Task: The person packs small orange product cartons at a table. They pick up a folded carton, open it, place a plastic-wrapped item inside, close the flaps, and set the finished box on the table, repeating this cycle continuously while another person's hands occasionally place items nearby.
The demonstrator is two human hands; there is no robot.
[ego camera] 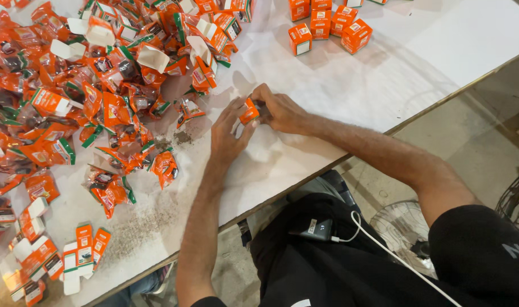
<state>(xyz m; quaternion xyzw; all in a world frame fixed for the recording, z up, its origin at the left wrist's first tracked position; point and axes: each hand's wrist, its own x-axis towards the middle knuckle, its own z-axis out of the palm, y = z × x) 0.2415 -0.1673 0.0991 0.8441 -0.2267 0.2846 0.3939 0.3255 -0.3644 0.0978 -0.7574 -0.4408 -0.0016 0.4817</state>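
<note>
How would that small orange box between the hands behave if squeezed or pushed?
The small orange box is probably light, since fingertips alone hold it. It looks like thin card, like the flattened cartons nearby, so it likely dents. Its flat sides suggest it slides, not rolls.

A heap of orange packets point(94, 96) and open cartons point(151, 57) covers the table's point(418, 51) left end. Closed orange boxes point(324, 25) stand grouped near its far edge. Flat cartons point(86, 247) lie at the near left corner. A fan point(398, 227) stands on the floor.

Small carton point(248, 110) orange; packet heap point(100, 91) orange, green trim; table point(384, 74) white; trousers point(327, 267) black.
</note>
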